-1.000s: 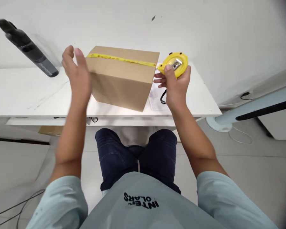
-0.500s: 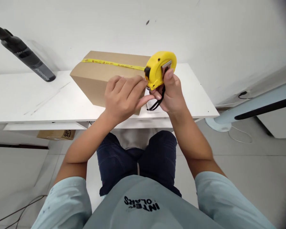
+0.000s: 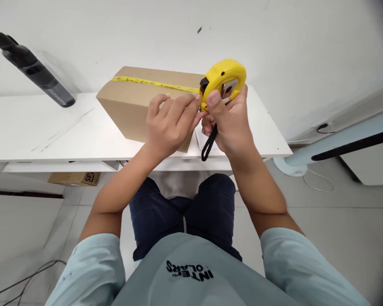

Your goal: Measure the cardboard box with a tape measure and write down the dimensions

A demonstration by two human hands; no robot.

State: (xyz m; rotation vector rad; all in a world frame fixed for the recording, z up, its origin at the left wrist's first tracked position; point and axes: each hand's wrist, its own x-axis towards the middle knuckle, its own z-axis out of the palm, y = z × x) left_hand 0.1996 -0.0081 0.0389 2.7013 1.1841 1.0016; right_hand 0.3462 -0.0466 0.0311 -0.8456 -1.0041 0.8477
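Observation:
My right hand is closed around a yellow tape measure, its thumb on the front of the case. A black wrist strap dangles below. My left hand has thumb and fingertips pinched at the tape measure's mouth, where a bit of the metal end tip shows; no drawn-out blade is visible. Behind my left hand stands a closed brown cardboard box, its near right part hidden by that hand. Yellow printed packing tape runs along the box top.
The box stands on a white table against a wall. A dark bottle is at the back left, and a white paper lies under my hands. Another box sits below the table. A pale blue pole on a round base stands at right.
My left hand has come from the box's left side to the tape measure's mouth. My right hand has turned the tape measure and, since half a second ago, raised it slightly. The box has rotated a little.

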